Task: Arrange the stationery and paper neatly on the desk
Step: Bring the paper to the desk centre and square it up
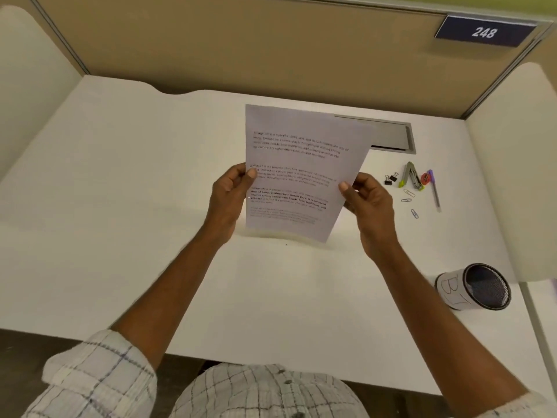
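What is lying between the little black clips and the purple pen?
The head view shows a grey and green stapler between the black clips and the purple pen, with a small red item beside the pen.

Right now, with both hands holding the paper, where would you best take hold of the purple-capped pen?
Probably mid-barrel on the pen, pinched from above across its width: it lies flat on the desk, its grey near half free, while the capped end crowds the small red item and stapler.

White shirt (265,393) with thin dark checks; small buttons (288,381); left sleeve (99,378) rolled; forearms (180,282) bare.
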{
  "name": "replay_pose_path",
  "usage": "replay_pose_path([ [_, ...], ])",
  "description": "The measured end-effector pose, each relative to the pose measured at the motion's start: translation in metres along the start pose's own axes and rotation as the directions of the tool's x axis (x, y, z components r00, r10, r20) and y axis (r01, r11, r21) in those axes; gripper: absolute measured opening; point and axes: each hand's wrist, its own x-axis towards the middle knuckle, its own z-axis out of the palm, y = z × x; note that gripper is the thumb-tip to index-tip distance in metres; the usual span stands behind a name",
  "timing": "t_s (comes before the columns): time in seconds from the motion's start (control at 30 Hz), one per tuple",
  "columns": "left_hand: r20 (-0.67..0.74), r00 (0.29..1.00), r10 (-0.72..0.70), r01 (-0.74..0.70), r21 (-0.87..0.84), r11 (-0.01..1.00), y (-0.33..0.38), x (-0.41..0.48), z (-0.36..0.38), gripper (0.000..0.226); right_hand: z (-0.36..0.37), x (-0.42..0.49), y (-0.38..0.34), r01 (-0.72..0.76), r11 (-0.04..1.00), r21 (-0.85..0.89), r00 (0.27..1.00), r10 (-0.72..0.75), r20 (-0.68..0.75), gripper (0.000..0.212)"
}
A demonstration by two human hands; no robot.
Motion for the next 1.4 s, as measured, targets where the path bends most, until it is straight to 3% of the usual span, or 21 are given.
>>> replay_pose_path([
  [0.1,0.044,0.998,0.042,-0.046,0.082,0.996,0.004,-0.011,-0.005,0.029,-0.001,-0.009,0.0,0.031,0.998,-0.048,0.999,-0.029,0.043,0.027],
  [0.23,0.138,0.99,0.027,-0.06,0.234,0.97,-0.001,-0.024,-0.001,0.031,0.004,-0.027,0.017,-0.005,0.969,-0.246,0.981,0.052,0.186,0.041],
  [0.37,0.156,0.986,0.063,-0.106,0.289,0.951,0.0,-0.031,0.0,0.031,0.017,-0.043,0.018,0.049,0.939,-0.341,0.995,-0.015,0.101,0.036],
  [0.5,0.159,0.981,0.107,-0.142,0.229,0.963,0.01,-0.042,-0.009,0.029,0.023,-0.052,0.01,0.11,0.905,-0.411,0.992,-0.129,-0.018,0.031],
  [0.7,0.229,0.966,0.117,-0.16,0.177,0.971,0.013,-0.057,-0.031,0.027,0.035,-0.081,0.007,0.142,0.903,-0.405,0.967,-0.214,-0.137,0.031],
  [0.83,0.288,0.957,0.047,-0.126,0.263,0.957,0.004,-0.063,-0.043,0.03,0.043,-0.094,0.024,0.095,0.88,-0.464,0.984,-0.154,-0.091,0.032],
  [1.23,0.194,0.978,0.073,-0.108,0.179,0.978,0.027,-0.086,-0.05,0.029,0.04,-0.117,-0.001,0.169,0.906,-0.388,0.964,-0.233,-0.124,0.023],
  [1.4,0.163,0.987,0.0,-0.052,0.312,0.949,-0.005,-0.102,-0.052,0.032,0.035,-0.134,0.034,0.098,0.888,-0.45,0.991,-0.13,-0.041,0.028],
])
